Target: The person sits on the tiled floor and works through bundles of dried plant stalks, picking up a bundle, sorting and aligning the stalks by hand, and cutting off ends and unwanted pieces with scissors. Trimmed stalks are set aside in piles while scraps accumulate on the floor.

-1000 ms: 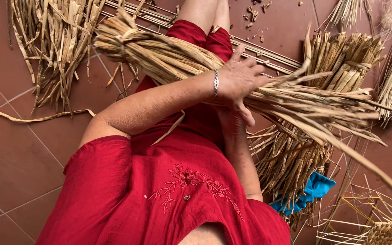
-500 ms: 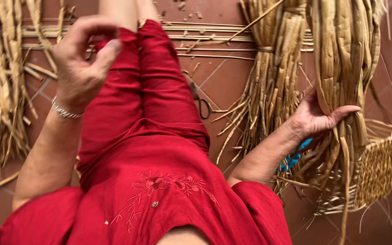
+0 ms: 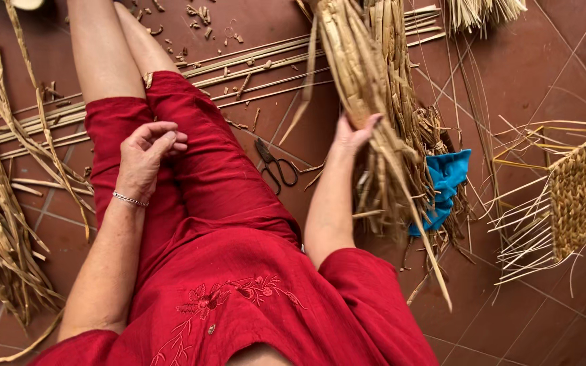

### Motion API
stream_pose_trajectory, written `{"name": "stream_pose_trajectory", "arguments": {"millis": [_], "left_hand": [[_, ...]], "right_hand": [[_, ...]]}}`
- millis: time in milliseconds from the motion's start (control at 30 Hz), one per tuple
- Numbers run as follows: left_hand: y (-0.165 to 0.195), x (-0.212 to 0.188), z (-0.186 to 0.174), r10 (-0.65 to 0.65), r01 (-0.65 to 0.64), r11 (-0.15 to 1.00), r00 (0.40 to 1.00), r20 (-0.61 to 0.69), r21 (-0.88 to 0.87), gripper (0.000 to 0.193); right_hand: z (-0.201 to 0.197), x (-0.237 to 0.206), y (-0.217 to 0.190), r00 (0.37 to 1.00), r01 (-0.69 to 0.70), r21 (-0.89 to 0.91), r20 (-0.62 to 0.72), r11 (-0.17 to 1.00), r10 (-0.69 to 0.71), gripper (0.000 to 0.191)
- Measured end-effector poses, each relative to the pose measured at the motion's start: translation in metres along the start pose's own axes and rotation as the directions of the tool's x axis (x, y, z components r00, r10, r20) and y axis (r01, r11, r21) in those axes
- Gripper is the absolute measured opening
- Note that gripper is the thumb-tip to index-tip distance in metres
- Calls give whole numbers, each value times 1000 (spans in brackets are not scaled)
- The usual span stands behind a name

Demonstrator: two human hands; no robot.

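Fingers (image 3: 367, 125) now grip the straw bundle (image 3: 367, 74); left hand (image 3: 145, 159) lowered.

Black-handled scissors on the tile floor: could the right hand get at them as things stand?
Probably yes. The black-handled scissors lie uncovered on the floor beside the red-clad thigh, just left of the right hand. That hand, though, is holding the bundle of dried straw stalks and would have to let go.

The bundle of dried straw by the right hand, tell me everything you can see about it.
The bundle of dried straw is a thick sheaf of long, flat, pale tan leaves, dry and fibrous. It slants from the top of the picture down to the right, its loose ends fanning over the tiled floor. The right hand presses against its left side, fingers curled onto it. A blue cloth lies against its lower right part. Its top end is out of view.
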State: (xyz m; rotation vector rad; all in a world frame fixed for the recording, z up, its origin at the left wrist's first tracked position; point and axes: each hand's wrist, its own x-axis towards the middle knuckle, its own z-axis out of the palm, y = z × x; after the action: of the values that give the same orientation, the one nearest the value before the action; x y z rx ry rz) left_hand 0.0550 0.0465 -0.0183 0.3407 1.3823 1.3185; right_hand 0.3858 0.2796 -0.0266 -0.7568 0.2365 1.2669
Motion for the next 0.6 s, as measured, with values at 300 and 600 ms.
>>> {"name": "stream_pose_trajectory", "arguments": {"millis": [300, 600], "left_hand": [[-2, 2, -9, -42, 46, 997, 997, 61, -66, 23], [4, 4, 0, -48, 49, 998, 998, 48, -31, 24]], "right_hand": [[-38, -19, 42, 934, -95, 90, -336, 991, 120, 85], [-30, -65, 62, 817, -523, -155, -373, 838, 440, 111]]}}
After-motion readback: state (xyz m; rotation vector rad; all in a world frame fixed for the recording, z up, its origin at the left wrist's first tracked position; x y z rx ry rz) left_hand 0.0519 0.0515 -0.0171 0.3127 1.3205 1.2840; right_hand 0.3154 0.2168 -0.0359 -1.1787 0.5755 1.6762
